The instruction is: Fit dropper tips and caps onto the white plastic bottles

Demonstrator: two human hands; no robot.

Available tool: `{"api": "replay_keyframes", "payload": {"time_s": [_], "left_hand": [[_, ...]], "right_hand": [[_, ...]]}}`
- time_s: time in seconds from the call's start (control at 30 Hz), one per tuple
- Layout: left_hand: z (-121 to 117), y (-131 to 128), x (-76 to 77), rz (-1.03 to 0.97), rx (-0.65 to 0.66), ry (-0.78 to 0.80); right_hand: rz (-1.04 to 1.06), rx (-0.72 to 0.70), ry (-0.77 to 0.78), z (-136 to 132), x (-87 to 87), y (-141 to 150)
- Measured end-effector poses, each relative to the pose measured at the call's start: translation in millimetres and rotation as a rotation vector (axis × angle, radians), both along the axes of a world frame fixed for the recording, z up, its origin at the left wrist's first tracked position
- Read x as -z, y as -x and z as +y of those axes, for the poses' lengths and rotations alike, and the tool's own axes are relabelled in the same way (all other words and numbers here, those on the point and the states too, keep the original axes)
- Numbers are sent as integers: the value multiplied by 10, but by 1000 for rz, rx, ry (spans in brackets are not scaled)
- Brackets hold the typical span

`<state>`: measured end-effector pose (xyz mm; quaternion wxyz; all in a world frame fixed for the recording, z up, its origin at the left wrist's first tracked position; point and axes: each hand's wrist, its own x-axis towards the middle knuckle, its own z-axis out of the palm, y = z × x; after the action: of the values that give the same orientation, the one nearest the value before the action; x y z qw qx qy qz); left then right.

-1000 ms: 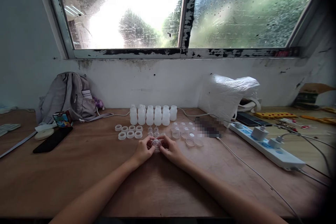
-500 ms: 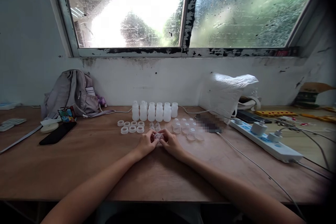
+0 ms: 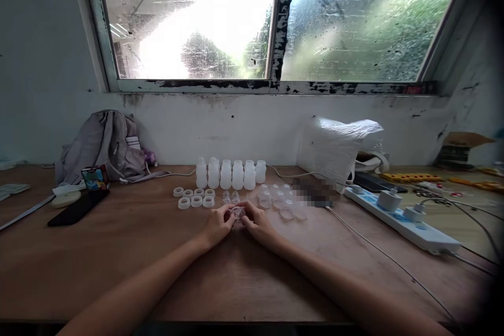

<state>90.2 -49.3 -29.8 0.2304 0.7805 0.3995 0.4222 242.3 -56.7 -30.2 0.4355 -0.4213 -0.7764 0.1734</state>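
Note:
Between both hands, low over the table, is a clear bottle nipple [image 3: 237, 213] with a round rim; whether a ring surrounds it I cannot tell. My left hand [image 3: 219, 224] pinches its left side with closed fingers. On the opposite side my right hand [image 3: 256, 220] grips it, fingers curled round the edge. Just beyond the fingertips stand several more clear nipples [image 3: 235, 196]. Two rows of whitish collar rings [image 3: 196, 201] lie to the left of these. Transparent domed caps [image 3: 276, 202] are grouped to the right. Behind everything, frosted baby bottles [image 3: 238, 175] stand upright in a row, without lids.
A power strip [image 3: 401, 220] with plugs and a white cable [image 3: 368, 235] occupy the right side. On the left are a grey backpack [image 3: 106, 142], a black phone [image 3: 79, 208] and a roll of tape [image 3: 65, 199]. A silvery bag [image 3: 334, 147] leans against the wall.
The camera view has tilted up slightly, so the scene sits lower. Both hands still hold the nipple, whose round face now shows more plainly between the fingers.

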Motion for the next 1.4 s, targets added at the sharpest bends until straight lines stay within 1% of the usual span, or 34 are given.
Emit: {"api": "replay_keyframes", "payload": {"time_s": [0.17, 0.33, 0.4, 0.57, 0.7, 0.87, 0.93, 1.1, 1.17, 1.27, 1.4], "left_hand": [[6, -4, 13, -38, 30, 18], [26, -27, 43, -144, 88, 162], [41, -31, 62, -159, 101, 177], [47, -23, 69, -118, 78, 140], [19, -19, 44, -51, 48, 71], [2, -42, 43, 127, -89, -34], [4, -46, 40, 186, -120, -58], [32, 2, 14, 156, -41, -49], [41, 23, 8, 150, -24, -60], [34, 25, 8, 184, -16, -96], [1, -5, 12, 256, -42, -119]], "right_hand": [[8, 0, 7, -6, -1, 6], [55, -1, 43, 16, 7, -3], [54, -9, 66, 25, 5, -11], [43, -25, 85, 44, 8, -26], [55, -51, 91, 41, 10, -23], [20, -63, 94, 39, 30, 6], [23, -66, 82, 42, 38, 13], [29, -20, 103, 29, 14, 4], [30, -22, 110, 14, -6, 3], [31, -23, 99, 1, -16, 9], [25, -19, 55, 21, 23, 21]]}}
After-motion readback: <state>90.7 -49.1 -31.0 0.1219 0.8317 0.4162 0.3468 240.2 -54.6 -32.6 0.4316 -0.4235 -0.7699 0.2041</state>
